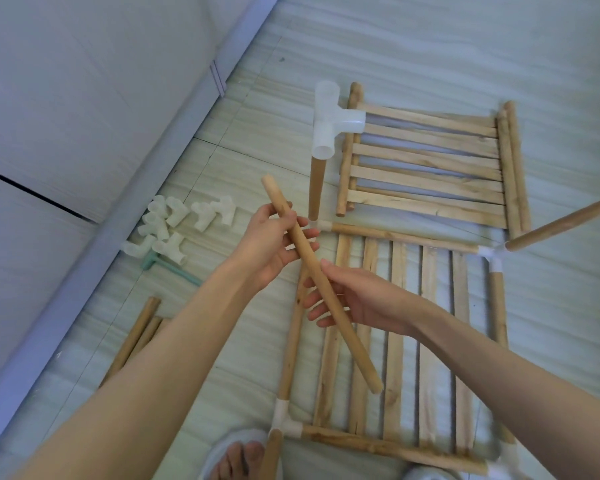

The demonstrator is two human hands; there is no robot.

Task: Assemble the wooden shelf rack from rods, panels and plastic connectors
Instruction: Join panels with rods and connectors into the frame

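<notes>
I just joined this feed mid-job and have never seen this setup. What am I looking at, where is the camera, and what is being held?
There is no machine: a person works with bare hands, filmed by one camera on their head looking down at the floor. The left hand and right hand both hold one loose wooden rod. Below lies a slatted panel framed by rods and white corner connectors, with upright rods rising from the corners. One upright rod carries a connector on top. A second panel, spare connectors and spare rods lie nearby.
</notes>
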